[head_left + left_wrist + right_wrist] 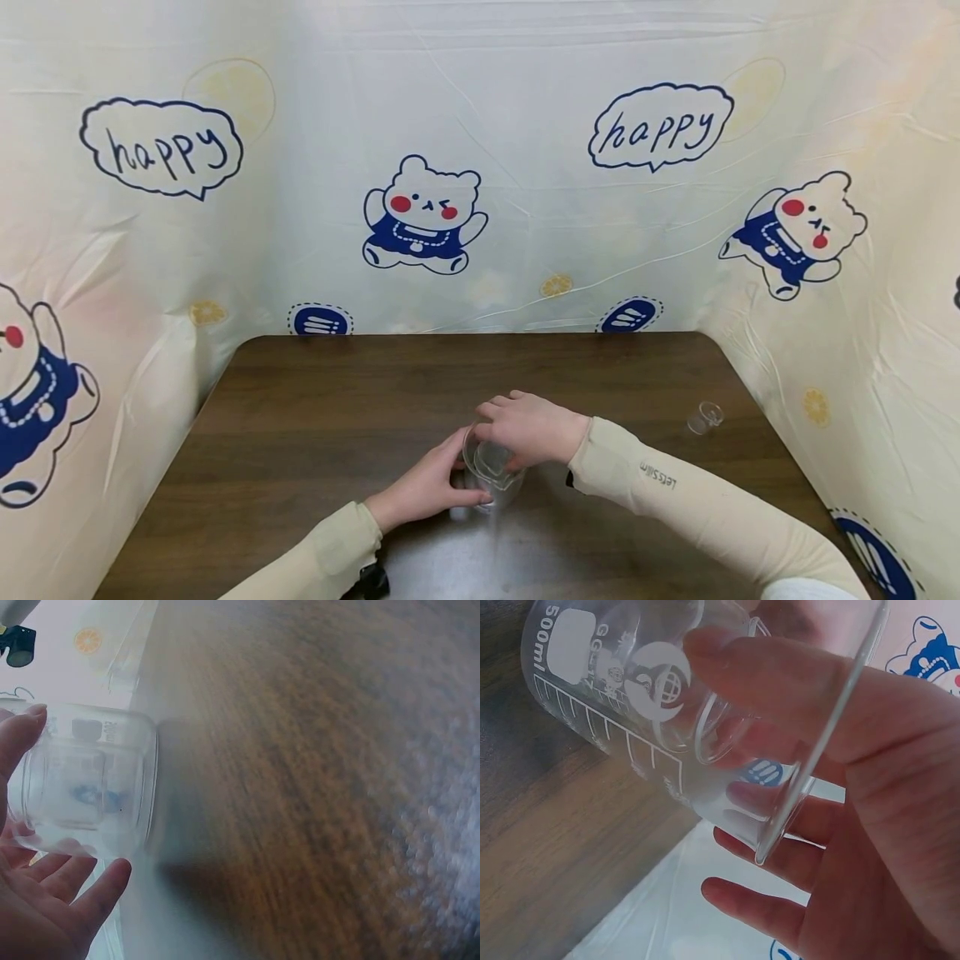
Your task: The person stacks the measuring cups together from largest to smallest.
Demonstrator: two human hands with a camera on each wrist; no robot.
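Note:
A clear glass 500 ml beaker (512, 490) with white markings stands on the brown table in front of me. My left hand (427, 485) holds it round the side, thumb and fingers on opposite walls in the left wrist view. Nested inside is a smaller glass beaker (492, 460). From above, my right hand (531, 429) reaches over the rim. In the right wrist view its thumb (735, 671) and index finger are inside the large beaker, pinching the smaller beaker near its rim, while the other fingers stay outside.
A small clear glass vessel (705, 418) is at the right side of the wooden table (337, 400). Behind and on both sides hangs a pale curtain (540, 208) printed with bears and lettering, right up to the table's edges.

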